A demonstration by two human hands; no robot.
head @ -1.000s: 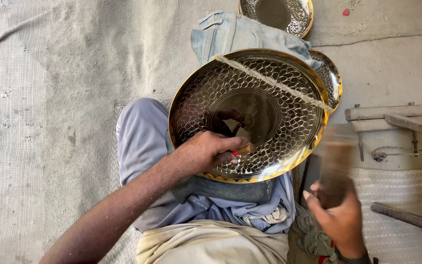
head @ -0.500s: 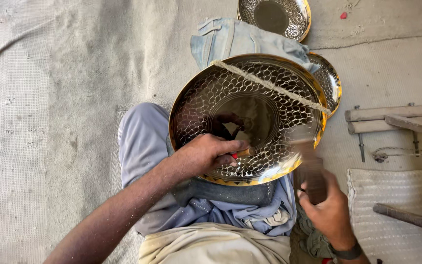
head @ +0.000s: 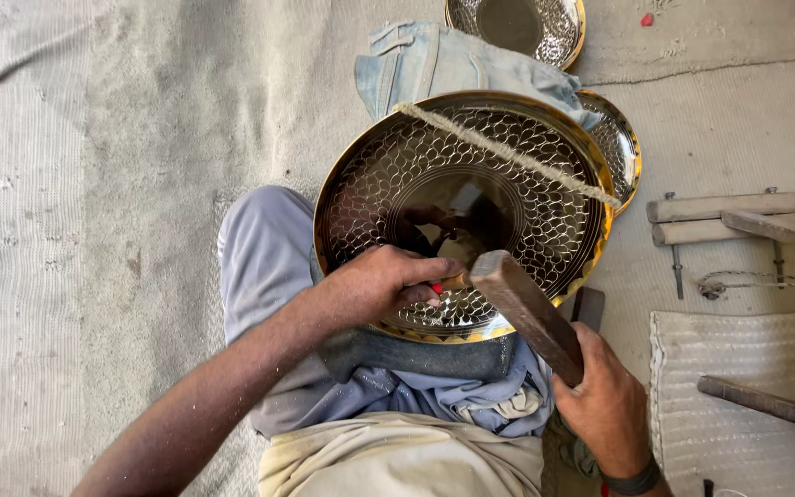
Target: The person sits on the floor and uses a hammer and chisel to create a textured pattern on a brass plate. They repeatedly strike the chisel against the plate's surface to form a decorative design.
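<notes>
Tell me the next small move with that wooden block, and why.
Probably lift the wooden block slightly for another tap: the right hand has its end against the small tool pinched in the left hand, whose tip sits on the patterned brass tray.

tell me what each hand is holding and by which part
Right hand grips the wooden mallet by its lower end. Left hand pinches a small punch, mostly hidden, against the brass tray.

Grey woven matting (head: pixel 94 184) covers floor at left, worn and dusty. Bare concrete floor (head: pixel 738 120) at right, crack running across. Folded blue cloth (head: pixel 443 64) lies at top. Wooden blocks (head: pixel 720 216) with metal rods at right edge. Pale ribbed mat (head: pixel 738 433) at lower right. Even daylight, soft shadows.
</notes>
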